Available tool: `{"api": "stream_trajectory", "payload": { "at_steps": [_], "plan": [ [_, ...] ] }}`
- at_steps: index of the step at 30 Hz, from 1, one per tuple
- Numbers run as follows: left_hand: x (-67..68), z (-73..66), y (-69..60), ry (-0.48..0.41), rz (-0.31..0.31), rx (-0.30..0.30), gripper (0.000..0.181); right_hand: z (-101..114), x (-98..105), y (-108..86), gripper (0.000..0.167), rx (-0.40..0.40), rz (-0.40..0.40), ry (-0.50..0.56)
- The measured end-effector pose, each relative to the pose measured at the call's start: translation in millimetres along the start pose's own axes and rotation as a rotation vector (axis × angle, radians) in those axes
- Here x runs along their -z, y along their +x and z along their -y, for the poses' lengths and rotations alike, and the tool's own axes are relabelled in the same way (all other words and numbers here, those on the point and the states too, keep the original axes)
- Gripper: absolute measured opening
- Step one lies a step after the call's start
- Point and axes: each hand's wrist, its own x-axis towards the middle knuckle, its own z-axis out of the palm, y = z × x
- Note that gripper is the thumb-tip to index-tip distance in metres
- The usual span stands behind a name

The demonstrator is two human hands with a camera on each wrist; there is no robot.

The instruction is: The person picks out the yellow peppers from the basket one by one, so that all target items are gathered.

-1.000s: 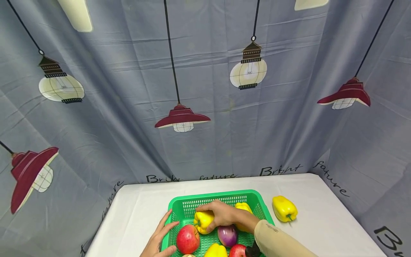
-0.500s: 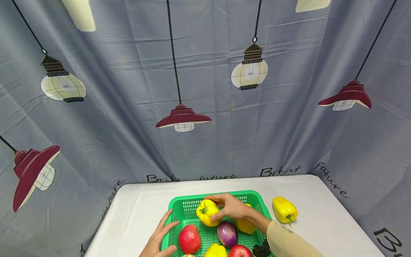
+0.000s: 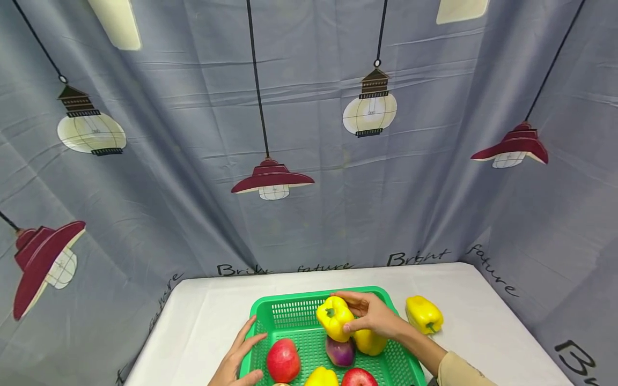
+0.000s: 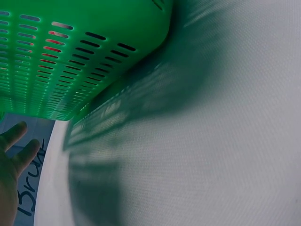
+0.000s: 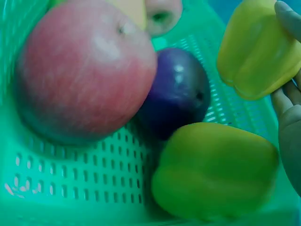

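yellow pepper point(image 3: 333, 317) partly behind right hand point(image 3: 373, 315)

Basket point(image 3: 296, 315) sits on the table point(image 3: 207, 311), one bell pepper point(image 3: 424, 314) off to its right. Inside, apple point(image 3: 283, 360) on the left.

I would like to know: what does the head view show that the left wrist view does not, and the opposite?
Only the head view: the right hand holding a yellow pepper, another yellow pepper on the white table beside the green basket, and lamps printed on the curtain.

Only the left wrist view: the basket's outer wall close up, with a broad shadow on the table.

Both: the left hand, the basket, the table and the curtain's black lettering.
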Motion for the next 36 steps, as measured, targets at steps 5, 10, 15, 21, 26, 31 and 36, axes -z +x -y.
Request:
{"api": "stream_trajectory", "payload": {
  "at_steps": [5, 10, 15, 21, 26, 31, 36],
  "plan": [
    [-0.2, 0.1, -0.9, 0.014, -0.012, 0.009, 0.061, 8.5, 9.3, -18.3, 0.068, 0.070, -0.039, 0.101],
    [-0.6, 1.7, -0.4, 0.025, -0.010, -0.005, 0.057, 18.0, 22.9, -36.3, 0.066, 0.111, -0.101, 0.119],
    [-0.2, 2.5, -0.6, 0.019, -0.010, -0.007, 0.058, 25.6, 37.7, -51.5, 0.066, 0.127, -0.195, 0.089],
    [-0.3, 1.7, 0.1, 0.023, -0.012, -0.015, 0.059, 31.6, 55.7, -70.3, 0.066, 0.093, -0.367, -0.014],
    [-0.3, 1.5, -0.4, 0.033, -0.008, -0.040, 0.061, 27.4, 67.8, -90.9, 0.066, 0.055, -0.480, -0.017],
    [0.6, -1.2, -0.2, 0.003, -0.007, -0.007, 0.058, 22.5, 76.9, -112.1, 0.067, 0.038, -0.561, 0.007],
    [0.7, -1.6, -0.4, 0.001, -0.004, -0.008, 0.061, 15.2, 87.1, -136.0, 0.068, 0.054, -0.603, 0.067]
  ]
}}
